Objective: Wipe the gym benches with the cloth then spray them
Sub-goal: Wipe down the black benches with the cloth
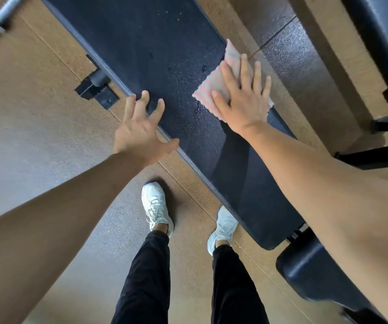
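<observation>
While right hand (242, 104) presses cloth (206, 95) flat on counter (155, 47), fingers straight, I see left hand (141, 132) splayed, grip wide, fingertips at counter's near edge.

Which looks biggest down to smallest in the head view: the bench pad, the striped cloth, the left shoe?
1. bench pad
2. striped cloth, partly under the right hand
3. left shoe, though it lies farther from the camera, so unsure

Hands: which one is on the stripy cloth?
The right hand, flat on the pink striped cloth; the left hand has only bare bench under its fingers.
</observation>
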